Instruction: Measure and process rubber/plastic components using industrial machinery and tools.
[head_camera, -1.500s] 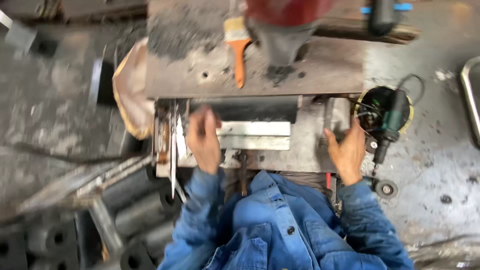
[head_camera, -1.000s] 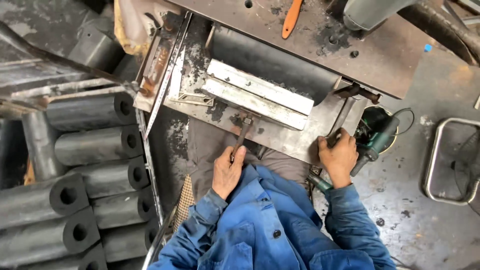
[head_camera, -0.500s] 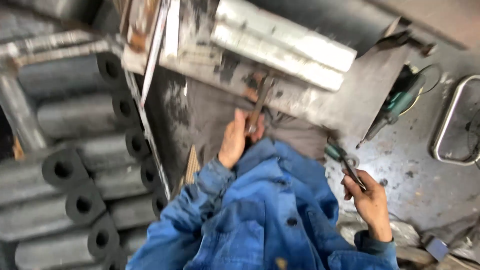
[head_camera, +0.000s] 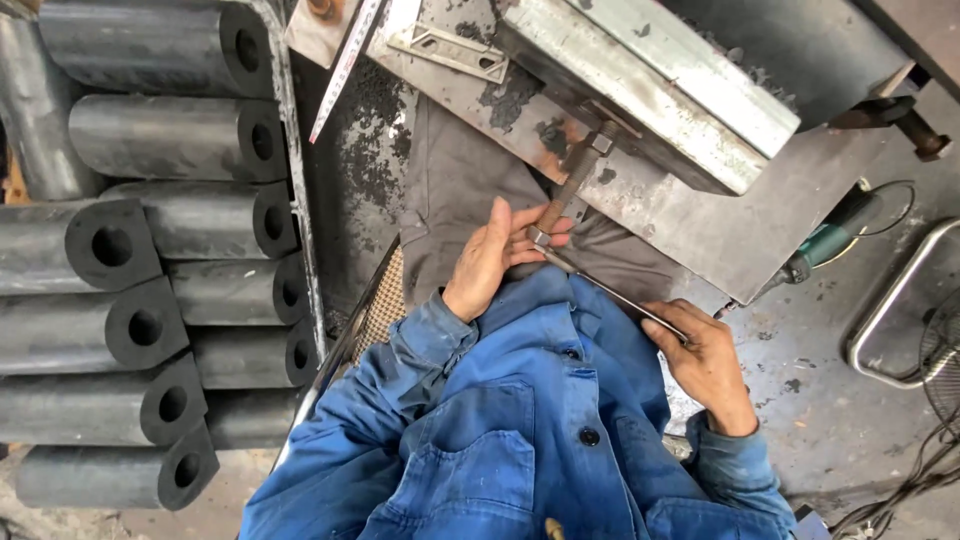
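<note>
below the steel surface (head_camera: 700, 235) edge, left hand (head_camera: 490, 260) is curled around the rusty threaded bolt (head_camera: 570, 185) that hangs from a clamp fitting — fingertips pinched at the nut (head_camera: 540, 237) on its lower end. right hand (head_camera: 705, 365) grips the handle end of a slim metal wrench (head_camera: 610, 292); its head sits on that nut. both hands closed on their things. blue work jacket (head_camera: 520, 420) fills the lower view. left — stacked dark hollow cylinders (head_camera: 150, 250); right — green angle grinder (head_camera: 825, 242) on the floor.
</note>
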